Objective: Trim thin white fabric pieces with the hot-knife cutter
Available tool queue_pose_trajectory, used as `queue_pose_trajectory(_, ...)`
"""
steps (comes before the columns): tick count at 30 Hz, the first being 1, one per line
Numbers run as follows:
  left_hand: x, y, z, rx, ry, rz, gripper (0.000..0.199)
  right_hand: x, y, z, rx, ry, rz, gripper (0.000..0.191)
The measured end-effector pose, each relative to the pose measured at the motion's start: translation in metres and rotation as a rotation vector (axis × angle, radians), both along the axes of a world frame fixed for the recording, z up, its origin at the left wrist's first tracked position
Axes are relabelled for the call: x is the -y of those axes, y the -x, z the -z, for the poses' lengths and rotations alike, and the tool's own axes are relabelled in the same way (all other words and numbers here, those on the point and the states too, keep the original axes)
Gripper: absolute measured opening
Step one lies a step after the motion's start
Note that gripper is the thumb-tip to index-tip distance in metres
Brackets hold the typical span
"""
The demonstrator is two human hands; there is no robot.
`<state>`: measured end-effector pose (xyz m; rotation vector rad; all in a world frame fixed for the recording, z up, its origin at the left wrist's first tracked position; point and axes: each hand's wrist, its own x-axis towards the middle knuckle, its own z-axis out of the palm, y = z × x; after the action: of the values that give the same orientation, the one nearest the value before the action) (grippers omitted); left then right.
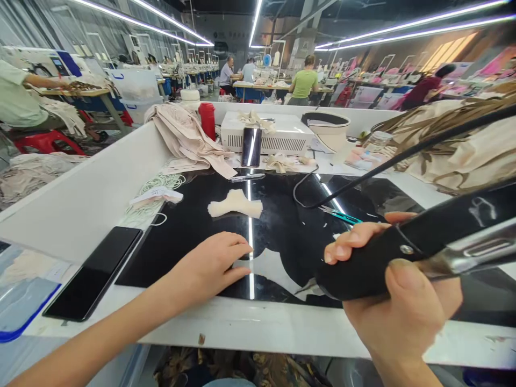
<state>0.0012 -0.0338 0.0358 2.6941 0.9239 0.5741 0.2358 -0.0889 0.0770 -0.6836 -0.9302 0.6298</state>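
A black handheld tool [363,269] with a metal lever and a cord is gripped in my right hand [411,306]. Its pointed metal tip is at the right corner of a pale, thin piece [276,270] on the black glossy mat [185,242]. My left hand [217,262] rests at the left end of that piece, thumb and fingers apart; whether the fingertips press on it is hard to tell. Beyond my hands a cream, T-shaped piece [235,204] lies on the mat.
Teal-handled snips [342,216] lie beyond my right hand, near the cord. A black phone [94,273] and green cord loops [147,199] sit left. Behind stand a white box [266,134] and red bottle [207,121]. Fabric is piled right [479,156]. People sit farther back.
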Motion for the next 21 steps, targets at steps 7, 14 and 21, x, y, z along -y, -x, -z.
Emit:
queue_pose_trajectory(7,0.001,0.02,0.017,0.066,0.091,-0.051,0.024,-0.022,0.038,0.009,0.019,-0.022,-0.095,0.037)
queue_pose_trajectory(14,0.004,0.014,0.024,0.202,0.188,-0.081,0.017,-0.043,0.06,0.014,0.004,-0.027,-0.116,0.04)
queue_pose_trajectory(21,0.006,0.015,0.021,0.291,0.34,-0.164,0.026,-0.053,0.072,0.021,0.038,-0.065,-0.117,0.04)
